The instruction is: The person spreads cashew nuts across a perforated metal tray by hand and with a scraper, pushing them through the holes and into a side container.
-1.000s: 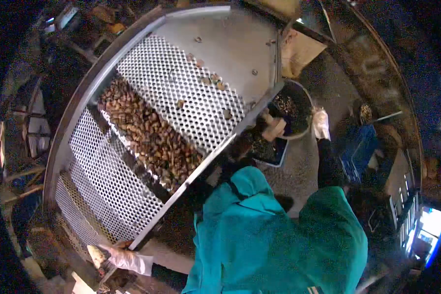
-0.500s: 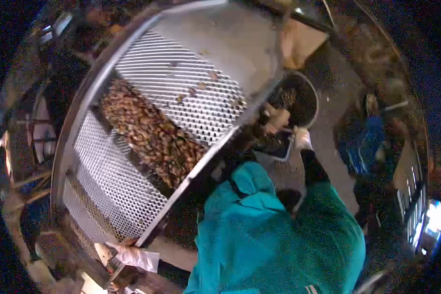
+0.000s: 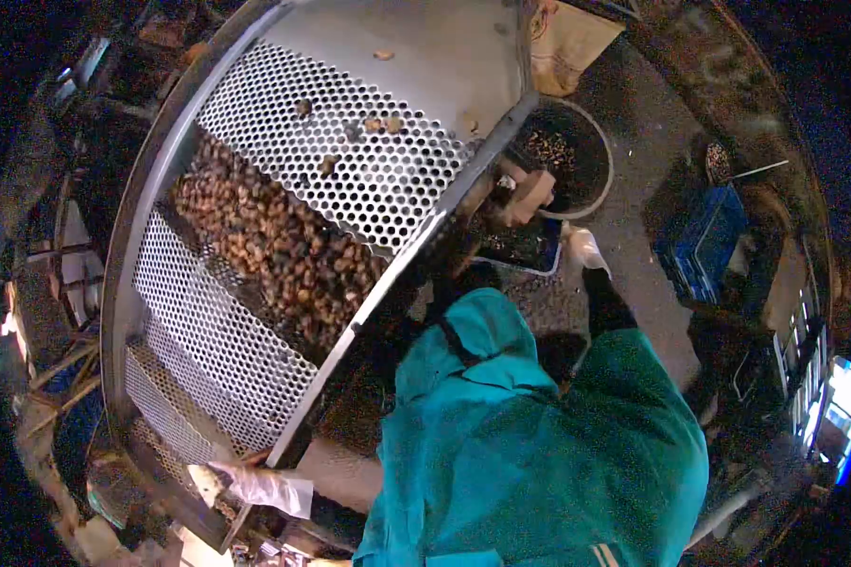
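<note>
The gloved left hand [image 3: 255, 487] has its grip clenched on the lower corner of the tilted perforated sieve [image 3: 246, 369] — a heap of brown nuts [image 3: 274, 246] lies across its middle. The gloved right hand [image 3: 584, 248] sits beside a dark tray [image 3: 520, 246], near a round bucket [image 3: 598, 156] — whether its grip is closed cannot be told.

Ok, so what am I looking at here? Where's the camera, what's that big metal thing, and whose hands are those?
The camera sits on a person's head, looking down, so the teal garment is their own body; its wide lens bends everything. The big thing is a tilted perforated metal drum with a heap of brown nut-like pieces inside. The left hand, in a pale glove, is at the drum's lower corner; whether it grips is unclear. The right hand, also gloved, is beside a dark tray. Past it stand a round bucket and, further right, a blue crate.
</note>
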`<state>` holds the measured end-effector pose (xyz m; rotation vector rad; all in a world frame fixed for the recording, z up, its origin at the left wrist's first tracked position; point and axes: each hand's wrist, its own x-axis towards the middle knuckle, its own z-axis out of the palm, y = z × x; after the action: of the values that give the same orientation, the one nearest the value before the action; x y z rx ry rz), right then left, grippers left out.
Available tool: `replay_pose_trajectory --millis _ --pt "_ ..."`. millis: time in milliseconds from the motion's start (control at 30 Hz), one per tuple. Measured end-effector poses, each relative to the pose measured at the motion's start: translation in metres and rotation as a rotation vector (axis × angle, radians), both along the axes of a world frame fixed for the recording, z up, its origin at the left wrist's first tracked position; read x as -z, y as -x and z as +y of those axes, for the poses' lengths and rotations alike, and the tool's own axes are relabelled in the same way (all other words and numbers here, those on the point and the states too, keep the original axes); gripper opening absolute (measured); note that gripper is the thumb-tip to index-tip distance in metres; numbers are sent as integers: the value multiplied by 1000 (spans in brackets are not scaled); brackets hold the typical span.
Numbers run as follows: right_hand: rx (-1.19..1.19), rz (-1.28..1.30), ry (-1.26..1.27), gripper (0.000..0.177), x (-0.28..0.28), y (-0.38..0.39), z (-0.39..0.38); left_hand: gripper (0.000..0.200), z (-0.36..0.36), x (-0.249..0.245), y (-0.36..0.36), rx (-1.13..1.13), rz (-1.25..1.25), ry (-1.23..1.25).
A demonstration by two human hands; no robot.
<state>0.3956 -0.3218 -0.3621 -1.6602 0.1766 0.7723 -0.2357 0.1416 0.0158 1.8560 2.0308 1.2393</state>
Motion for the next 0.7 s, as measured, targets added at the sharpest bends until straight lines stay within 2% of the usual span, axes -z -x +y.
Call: replay_pose_trajectory --millis 67,167,233,300,333,433,467,533,567,633,700 --pt "-189 -198 -44 21 50 -16 -14 56 -2 0 -2 -6 -9 5" --pt "-1025 -1049 1157 25 65 -3 -42 56 -5 -2 3 -10 -15 11" --pt "-761 -963 997 26 65 9 -45 56 -4 -1 9 -15 -25 21" --pt "-628 -647 857 35 -27 4 -3 56 -4 1 2 -21 -50 23" --pt "-791 -1307 822 42 -15 -16 -20 56 -7 3 -1 -37 -65 33" --pt "-468 -930 875 45 -70 -94 27 56 -17 6 -9 -92 -114 27" --pt "-335 -1135 681 54 -109 -106 43 56 -16 5 -6 -102 -120 31" --pt "35 -841 201 58 -274 -98 147 56 -18 5 0 -113 -143 43" --pt "106 -985 118 43 -275 -125 183 56 -21 5 -3 -133 -143 52" --pt "-190 -1075 116 40 -306 -164 242 55 -26 8 -15 -161 -159 57" --pt "-485 -1117 115 39 -314 -189 308 55 -29 10 -17 -186 -170 61"
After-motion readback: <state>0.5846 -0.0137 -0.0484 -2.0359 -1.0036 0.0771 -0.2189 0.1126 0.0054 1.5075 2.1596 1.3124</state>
